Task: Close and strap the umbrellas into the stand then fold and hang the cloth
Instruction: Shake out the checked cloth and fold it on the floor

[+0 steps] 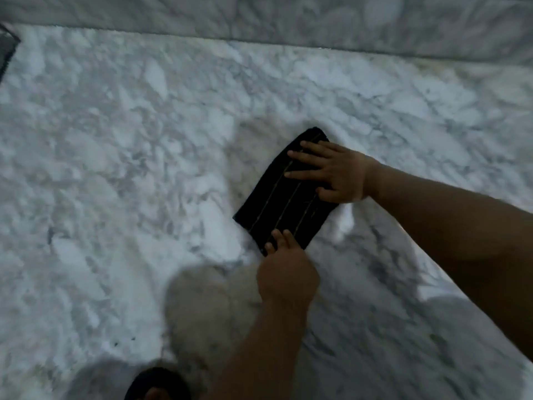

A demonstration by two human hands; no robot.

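Running across the whole view is a white and grey marble floor (115,168), with a marble step or ledge (259,18) along the top edge. At the far left edge, near the top, sits the corner of a dark flat thing (7,50), too cut off to identify. At the bottom edge, left of centre, a dark slipper (157,382) shows with part of a foot in it, and soft shadows lie on the floor around it. Right of centre the cloth (284,194) lies flat on the floor, folded into a neat dark rectangle, tilted so its long side runs from lower left to upper right, with thin pale stripes running along its length. The left hand (287,272) reaches up from below to the cloth's near short edge; its fingertips (277,236) rest on that edge, the fingers bent slightly, and whether they pinch the fabric or only press on it I cannot tell. Further right, the right hand (331,171) lies palm down on the far half of the cloth, fingers straight and spread, pressing it flat, with the thumb (327,194) at the cloth's right edge. Its forearm (447,226) stretches away to the right edge of the view.
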